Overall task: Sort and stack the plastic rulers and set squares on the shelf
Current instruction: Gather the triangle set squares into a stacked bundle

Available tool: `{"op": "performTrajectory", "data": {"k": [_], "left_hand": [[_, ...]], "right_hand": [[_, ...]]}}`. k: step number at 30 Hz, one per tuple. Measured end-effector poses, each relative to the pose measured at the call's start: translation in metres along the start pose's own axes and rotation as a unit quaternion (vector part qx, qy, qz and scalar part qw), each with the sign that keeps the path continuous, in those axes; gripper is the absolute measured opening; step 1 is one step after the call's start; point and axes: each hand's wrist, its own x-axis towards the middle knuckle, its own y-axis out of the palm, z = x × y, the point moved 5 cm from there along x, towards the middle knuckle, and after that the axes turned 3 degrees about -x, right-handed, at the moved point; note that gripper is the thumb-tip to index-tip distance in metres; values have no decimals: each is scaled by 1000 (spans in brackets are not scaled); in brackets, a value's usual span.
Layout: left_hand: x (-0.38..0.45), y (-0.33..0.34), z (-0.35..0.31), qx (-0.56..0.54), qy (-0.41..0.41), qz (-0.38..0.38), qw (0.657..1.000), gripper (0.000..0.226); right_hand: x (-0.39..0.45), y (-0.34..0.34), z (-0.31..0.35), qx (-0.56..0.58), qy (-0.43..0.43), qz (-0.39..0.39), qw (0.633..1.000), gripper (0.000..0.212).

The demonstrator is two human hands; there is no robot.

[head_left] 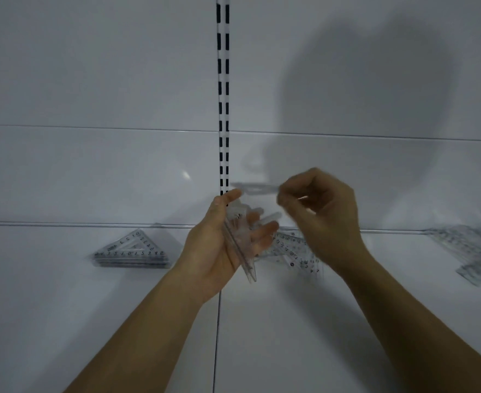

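My left hand (219, 245) holds a stack of clear plastic set squares (242, 251) edge-on above the white shelf (120, 307). My right hand (321, 211) pinches one clear, motion-blurred plastic piece (257, 189) just above the left thumb. A neat stack of triangular set squares (133, 251) lies on the shelf to the left. Loose clear pieces (296, 251) lie jumbled behind my hands, partly hidden.
Another blurred heap of clear rulers and set squares (474, 248) lies at the far right of the shelf. A slotted upright rail (222, 109) runs down the white back panel. A seam (218, 336) divides the shelf surface in two.
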Motion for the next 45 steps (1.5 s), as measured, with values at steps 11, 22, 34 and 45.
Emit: {"op": "performTrajectory", "data": {"k": [11,22,34,45], "left_hand": [[3,-12,-12,54,83,-47,994,42],[0,-10,-14,52,83,-29,995,66],[-2,-7,-7,97,27,-48,994,66],[-15,7,19,173,-162,5,971,61]], "right_hand": [[-11,28,-8,-132,-35,181,974,30],[-4,-1,-68,-356,147,271,882,9],[9,-23,-49,-115,175,129,969,22],[-2,9,-2,42,13,289,956,17]]}}
